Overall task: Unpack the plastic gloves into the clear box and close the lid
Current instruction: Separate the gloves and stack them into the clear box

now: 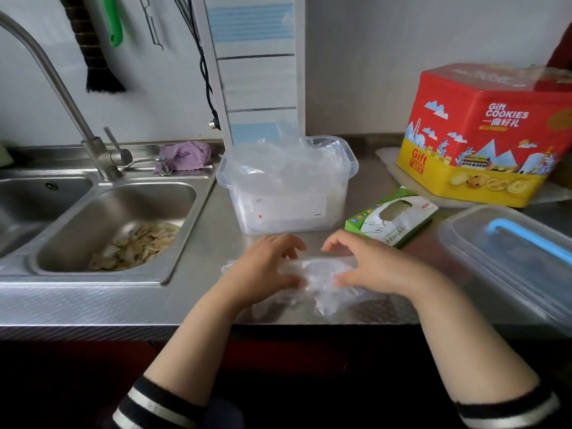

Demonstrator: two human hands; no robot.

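A clear box (286,209) stands open on the steel counter, with crumpled plastic gloves (278,159) heaped above its rim. Its clear lid (507,261), which has a blue handle, lies at the right. The green and white glove packet (393,216) lies beside the box. A loose bunch of clear plastic gloves (322,283) lies on the counter near the front edge. My left hand (266,267) and my right hand (368,264) rest on this bunch from either side, fingers loosely curled over it and thumbs pressing into the plastic.
A steel sink (102,224) with peelings in it and a tap (62,91) lie to the left. A purple cloth (187,154) sits behind the sink. A red and yellow cookie tin (486,137) stands at the back right.
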